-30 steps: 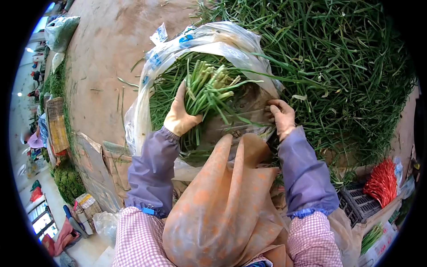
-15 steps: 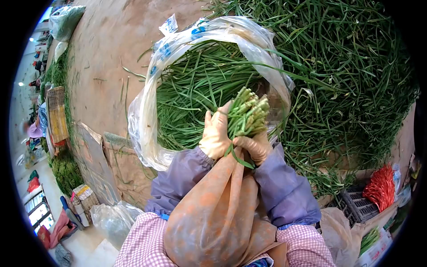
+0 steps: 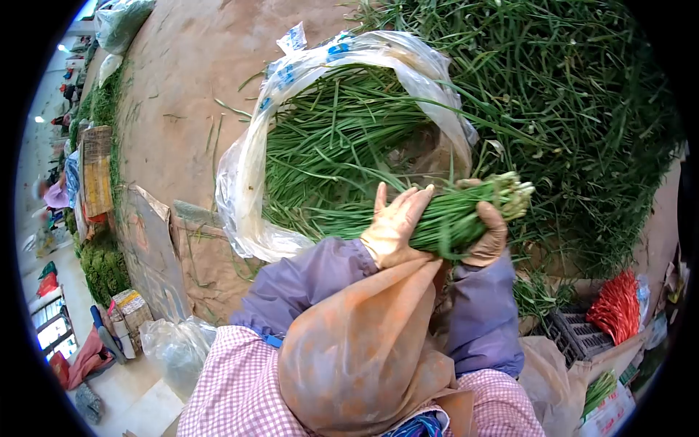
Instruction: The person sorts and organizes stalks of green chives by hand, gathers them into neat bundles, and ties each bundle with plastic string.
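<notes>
A bunch of long, chive-like green stalks [image 3: 455, 215] lies slantwise between my hands, its pale ends pointing right. My right hand [image 3: 489, 237], in a pale glove, wraps round the bunch just short of those ends. Against its left part rests my gloved left hand [image 3: 397, 226], with the fingers stretched out and apart. The leafy ends run left behind that hand, over a clear plastic bag [image 3: 240, 171] with a rolled-down rim. More loose green stalks [image 3: 320, 138] fill the bag, and a brown gap shows at its right side.
A large heap of green stalks [image 3: 568, 109] spreads along the right. At lower right is a black crate [image 3: 579, 331] beside red strips [image 3: 615, 306]. An orange-stained apron [image 3: 357, 349] bulges below my hands. A clear plastic bag [image 3: 178, 357] lies at lower left.
The bunch has tipped from pointing up towards me to lying sideways, ends to the right. My right hand moved right with it; my left hand has spread its fingers against the stalks.
</notes>
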Tool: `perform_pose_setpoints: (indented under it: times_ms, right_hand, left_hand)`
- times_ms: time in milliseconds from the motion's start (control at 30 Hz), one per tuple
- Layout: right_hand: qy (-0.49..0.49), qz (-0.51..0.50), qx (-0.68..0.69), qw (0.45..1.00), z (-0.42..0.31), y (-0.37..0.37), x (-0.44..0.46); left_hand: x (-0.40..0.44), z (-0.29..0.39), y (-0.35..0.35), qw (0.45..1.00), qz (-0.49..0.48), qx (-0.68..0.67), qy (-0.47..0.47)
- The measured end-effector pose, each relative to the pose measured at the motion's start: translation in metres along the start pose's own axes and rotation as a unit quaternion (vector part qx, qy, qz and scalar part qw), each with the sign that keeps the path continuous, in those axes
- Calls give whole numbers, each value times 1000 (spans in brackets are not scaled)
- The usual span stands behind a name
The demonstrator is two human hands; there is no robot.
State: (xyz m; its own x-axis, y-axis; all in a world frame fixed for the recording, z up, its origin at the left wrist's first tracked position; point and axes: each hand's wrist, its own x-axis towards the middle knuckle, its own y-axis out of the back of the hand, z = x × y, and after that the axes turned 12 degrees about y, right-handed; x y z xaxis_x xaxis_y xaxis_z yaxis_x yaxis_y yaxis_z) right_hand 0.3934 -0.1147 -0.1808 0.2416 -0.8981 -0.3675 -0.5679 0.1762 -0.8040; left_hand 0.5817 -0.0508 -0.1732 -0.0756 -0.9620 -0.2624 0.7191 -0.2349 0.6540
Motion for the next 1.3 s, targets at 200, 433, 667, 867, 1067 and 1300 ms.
perform_pose_setpoints:
  times_ms: [200, 433, 667, 867, 1067, 1300]
  right_hand:
    - [307, -118, -33, 944, -165, 7, -37]
    - [340, -116, -176, 917, -306, -30, -103]
    - [410, -251, -34, 876, -296, -128, -153]
    - [348, -313, 50, 883, -261, -122, -190]
    - [190, -72, 57, 978, -184, -33, -217]
    - [-42, 34, 131, 990, -115, -42, -261]
  left_hand:
    - [-10, -65, 8, 933, -165, 318, 26]
    - [42, -7, 129, 997, -63, 31, 30]
    - [48, 329, 211, 905, -108, -6, -411]
    - [-3, 322, 138, 829, -542, -109, -89]
    - [-137, 254, 74, 753, -523, -383, 109]
    - [-182, 253, 39, 838, -346, -382, 180]
